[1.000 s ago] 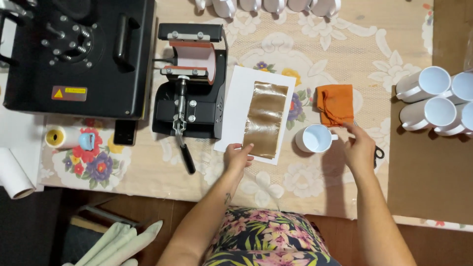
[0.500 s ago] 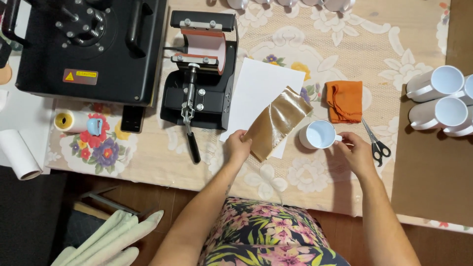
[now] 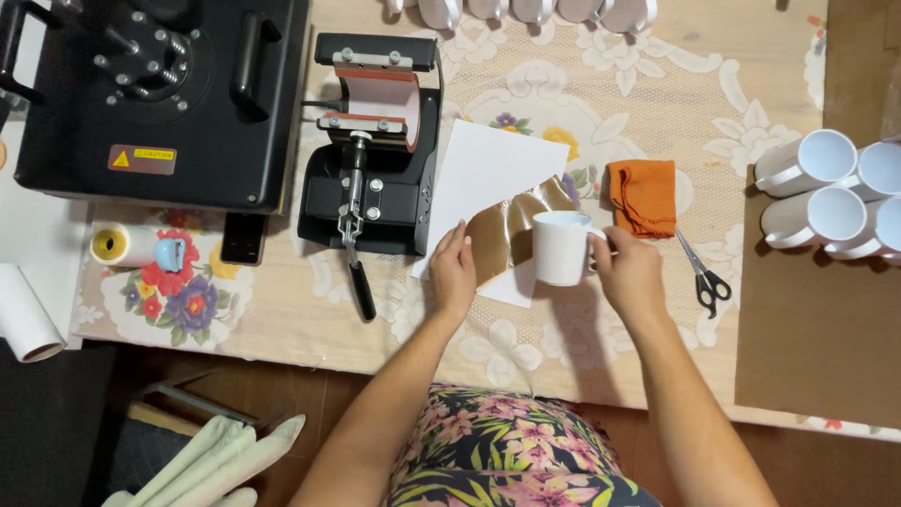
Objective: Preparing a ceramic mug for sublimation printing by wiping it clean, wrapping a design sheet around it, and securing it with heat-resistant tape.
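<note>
Plainly, the work had barely begun: the large black flat heat press (image 3: 160, 99) at far left sat idle, and the mug press (image 3: 375, 141) beside it stood empty, its clamp holding no mug. Nearer, the white paper sheet (image 3: 483, 174) lay under a brown printed transfer (image 3: 511, 235) not yet wrapped around anything. The right hand (image 3: 629, 277) gripped the white mug (image 3: 560, 247) by its handle, standing it upright on the transfer, while the left hand (image 3: 453, 272) lay flat and unclenched, pinning the sheet's edge. A small rectangular yellow-and-red warning label (image 3: 141, 159) marked the flat press's near face.
</note>
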